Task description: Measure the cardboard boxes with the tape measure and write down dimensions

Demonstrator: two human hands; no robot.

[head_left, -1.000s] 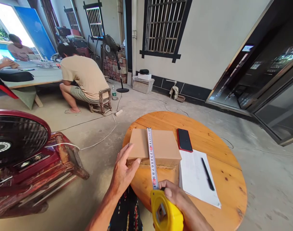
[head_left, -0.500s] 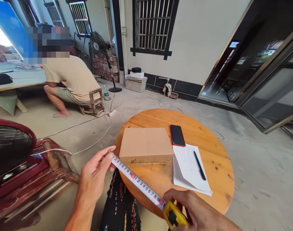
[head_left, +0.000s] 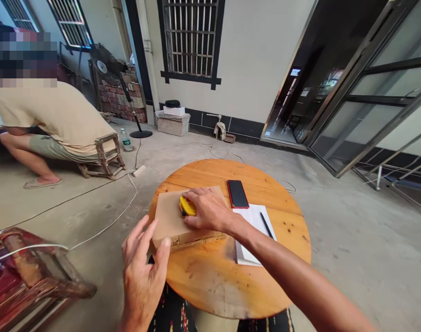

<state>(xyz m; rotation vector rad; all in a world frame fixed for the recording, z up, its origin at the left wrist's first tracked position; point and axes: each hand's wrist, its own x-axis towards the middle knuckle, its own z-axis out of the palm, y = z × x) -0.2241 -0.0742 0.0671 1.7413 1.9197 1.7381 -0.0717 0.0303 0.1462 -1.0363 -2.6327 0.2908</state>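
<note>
My right hand (head_left: 207, 208) is over a cardboard box (head_left: 167, 216), its fingers round a yellow tape measure (head_left: 187, 206) that rests on the box top. No blade shows from the tape's case. By the box's near left corner, my left hand (head_left: 144, 263) has its fingers spread and holds nothing. Whether its fingertips touch the box I cannot tell. Box, phone and papers share a round wooden table (head_left: 286, 203). A black phone with a red edge (head_left: 237, 193) lies right of the box. Below it are white papers (head_left: 247, 251) with a black pen (head_left: 267, 225).
A seated person in a beige shirt (head_left: 61, 115) is at the left on a small wooden chair (head_left: 108, 154). A standing fan (head_left: 108, 64) and a water bottle (head_left: 126, 139) are nearby. A white cable (head_left: 127, 207) crosses the floor. A worn wooden seat (head_left: 33, 276) stands at lower left.
The stretched blade is back in its case. My right hand has carried the tape measure onto the box, and my left hand has let go of the blade's end. The view has turned right.
</note>
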